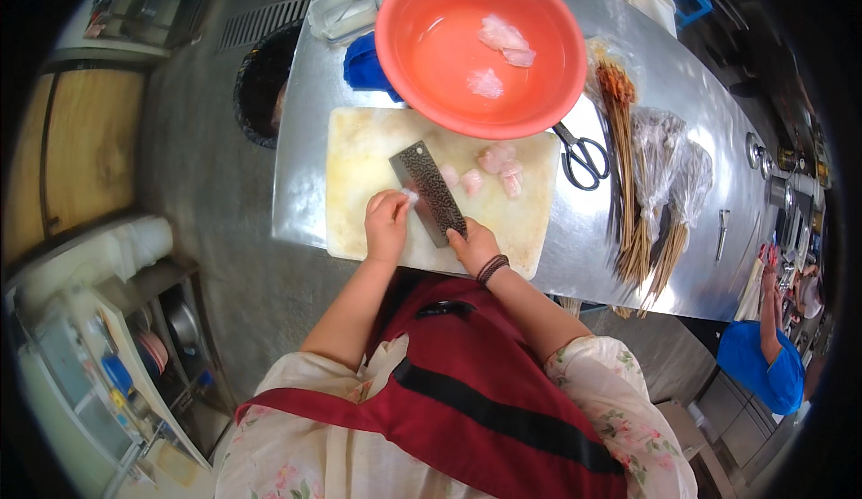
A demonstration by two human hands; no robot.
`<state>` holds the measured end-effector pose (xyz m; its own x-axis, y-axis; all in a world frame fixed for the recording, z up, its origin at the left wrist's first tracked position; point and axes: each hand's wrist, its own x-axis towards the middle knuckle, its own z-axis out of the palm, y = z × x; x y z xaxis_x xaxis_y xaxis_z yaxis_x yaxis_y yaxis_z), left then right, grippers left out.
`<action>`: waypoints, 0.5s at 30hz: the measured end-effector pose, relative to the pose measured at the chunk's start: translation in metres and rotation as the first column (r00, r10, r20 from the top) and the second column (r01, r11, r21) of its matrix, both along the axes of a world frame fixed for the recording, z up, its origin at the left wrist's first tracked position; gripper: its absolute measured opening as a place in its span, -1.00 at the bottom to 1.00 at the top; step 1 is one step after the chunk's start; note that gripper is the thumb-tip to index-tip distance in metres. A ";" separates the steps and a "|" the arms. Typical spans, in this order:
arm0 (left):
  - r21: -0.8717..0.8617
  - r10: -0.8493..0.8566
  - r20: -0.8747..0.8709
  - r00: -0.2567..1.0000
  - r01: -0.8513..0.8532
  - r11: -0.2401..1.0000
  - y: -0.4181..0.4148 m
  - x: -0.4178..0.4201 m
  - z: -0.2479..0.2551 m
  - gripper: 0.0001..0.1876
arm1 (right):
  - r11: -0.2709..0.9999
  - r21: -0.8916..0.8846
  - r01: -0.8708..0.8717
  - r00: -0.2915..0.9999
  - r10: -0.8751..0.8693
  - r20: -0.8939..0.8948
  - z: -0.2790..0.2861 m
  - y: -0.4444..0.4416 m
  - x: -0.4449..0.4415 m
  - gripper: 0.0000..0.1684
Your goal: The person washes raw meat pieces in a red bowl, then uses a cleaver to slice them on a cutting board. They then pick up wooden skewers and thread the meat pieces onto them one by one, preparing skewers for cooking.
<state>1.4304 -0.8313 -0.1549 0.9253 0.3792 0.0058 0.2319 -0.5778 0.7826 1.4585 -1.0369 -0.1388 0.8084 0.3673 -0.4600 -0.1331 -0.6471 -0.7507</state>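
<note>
My right hand point(475, 244) grips a cleaver point(431, 193) with a dark, hammered-pattern blade, which lies aslant over a worn white cutting board point(360, 162). Left of the blade, my left hand point(387, 224) pinches a small pale piece of raw meat point(409, 196) between its fingertips. Several pink-white meat chunks point(500, 160) rest on the board to the right of the cleaver. Beyond the board, an orange-red plastic basin point(444, 112) overlaps its far edge. Pale meat pieces point(502, 34) lie inside the basin, apparently in water.
Black-handled scissors point(584, 162) lie right of the board. Bundles of skewers point(623, 162), some in plastic bags point(656, 156), cover the steel table point(559, 250) farther right. A blue cloth point(367, 65) and a clear container point(345, 13) sit at left. A person in blue point(761, 364) stands at far right.
</note>
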 end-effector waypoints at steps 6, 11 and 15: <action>0.033 0.149 -0.013 0.989 -0.148 0.988 -0.007 0.003 -0.001 -0.83 | 0.938 -0.294 -0.183 0.981 0.195 0.013 0.072 -0.019 0.001 -0.69; 0.021 0.138 0.024 0.990 -0.138 0.990 -0.020 0.013 0.015 -0.81 | 0.890 -0.425 -0.166 0.929 0.286 0.235 0.100 -0.071 -0.006 -0.74; 0.028 0.054 0.013 0.998 -0.054 0.998 -0.034 0.031 0.045 -0.80 | 0.909 -0.410 -0.071 0.920 0.218 0.326 0.116 -0.122 -0.005 -0.78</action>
<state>1.4610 -0.8655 -0.1095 0.9033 0.4281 0.0287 0.2534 -0.5864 0.7693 1.4539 -1.1589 -0.0232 0.8952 0.3478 -0.2785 0.2132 -0.8832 -0.4177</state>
